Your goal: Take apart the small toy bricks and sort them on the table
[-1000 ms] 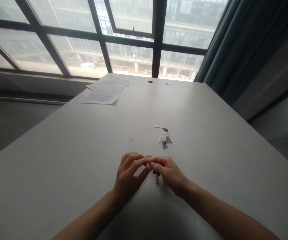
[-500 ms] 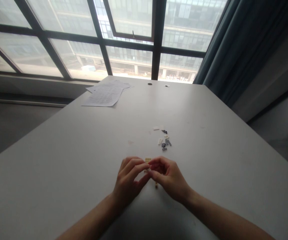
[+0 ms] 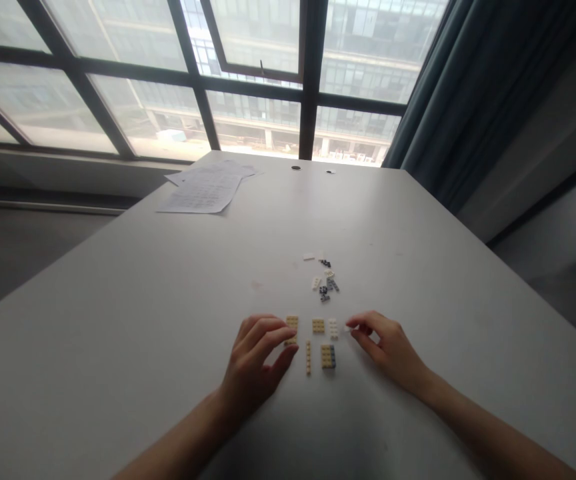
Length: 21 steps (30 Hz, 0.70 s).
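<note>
My right hand (image 3: 382,340) pinches a small white building-block piece (image 3: 347,329) just above the table, right of the laid-out blocks. My left hand (image 3: 263,350) has its thumb and fingers apart beside a long tan plate (image 3: 292,322), partly covering it. Between the hands lie a square tan plate (image 3: 318,326) and a white studded plate (image 3: 333,328). Nearer to me are a narrow tan strip (image 3: 309,358) with one row of studs and a tan block (image 3: 327,357) that has a blue-grey piece along its right side.
Farther up the white table (image 3: 118,300) several loose white pieces (image 3: 316,283), dark pieces (image 3: 323,291) and grey pieces (image 3: 334,285) lie in a cluster. Printed papers (image 3: 203,190) rest at the far left edge. Windows and a blue curtain (image 3: 443,107) stand beyond.
My hands were together at the small white piece. The right hand has moved right with it, the left has stayed nearly in place with its fingers parted, and the blocks between them are uncovered.
</note>
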### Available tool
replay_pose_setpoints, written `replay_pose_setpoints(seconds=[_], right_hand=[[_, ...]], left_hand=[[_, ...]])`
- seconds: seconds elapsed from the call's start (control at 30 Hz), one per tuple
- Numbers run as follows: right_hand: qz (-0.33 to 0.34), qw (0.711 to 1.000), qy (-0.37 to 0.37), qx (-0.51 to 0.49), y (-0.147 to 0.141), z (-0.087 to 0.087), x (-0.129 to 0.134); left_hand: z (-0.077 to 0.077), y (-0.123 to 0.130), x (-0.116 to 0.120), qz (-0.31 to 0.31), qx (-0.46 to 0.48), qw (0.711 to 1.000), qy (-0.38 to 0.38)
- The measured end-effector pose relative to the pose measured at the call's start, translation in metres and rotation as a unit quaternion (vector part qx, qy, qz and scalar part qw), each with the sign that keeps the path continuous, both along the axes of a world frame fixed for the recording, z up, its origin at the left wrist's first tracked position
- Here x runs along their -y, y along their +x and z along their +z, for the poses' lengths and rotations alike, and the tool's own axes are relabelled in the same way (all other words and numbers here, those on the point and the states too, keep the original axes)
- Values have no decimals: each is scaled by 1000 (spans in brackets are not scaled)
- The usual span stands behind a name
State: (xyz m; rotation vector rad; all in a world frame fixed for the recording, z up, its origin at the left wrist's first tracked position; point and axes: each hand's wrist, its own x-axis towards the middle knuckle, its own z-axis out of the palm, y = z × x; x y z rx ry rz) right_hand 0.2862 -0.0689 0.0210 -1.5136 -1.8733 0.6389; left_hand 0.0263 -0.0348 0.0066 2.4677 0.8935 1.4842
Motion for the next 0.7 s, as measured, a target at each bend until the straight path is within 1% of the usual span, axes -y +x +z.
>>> replay_pose_setpoints(seconds=[0.13,0.3,0.47,0.7], right_hand=[[49,998,-1,28,4,-9,5],[94,994,48,36,3,-15,3],[86,994,48,38,3,-18,4],[75,996,36,40,3,-16,4]], left_hand=[[0,0,-1,-6,-7,1000,1],[-1,-1,0,-16,-10,1000,-2],[-1,-1,0,-20,-9,1000,-2],[-2,-1,-1,-20,-13,1000,-1]])
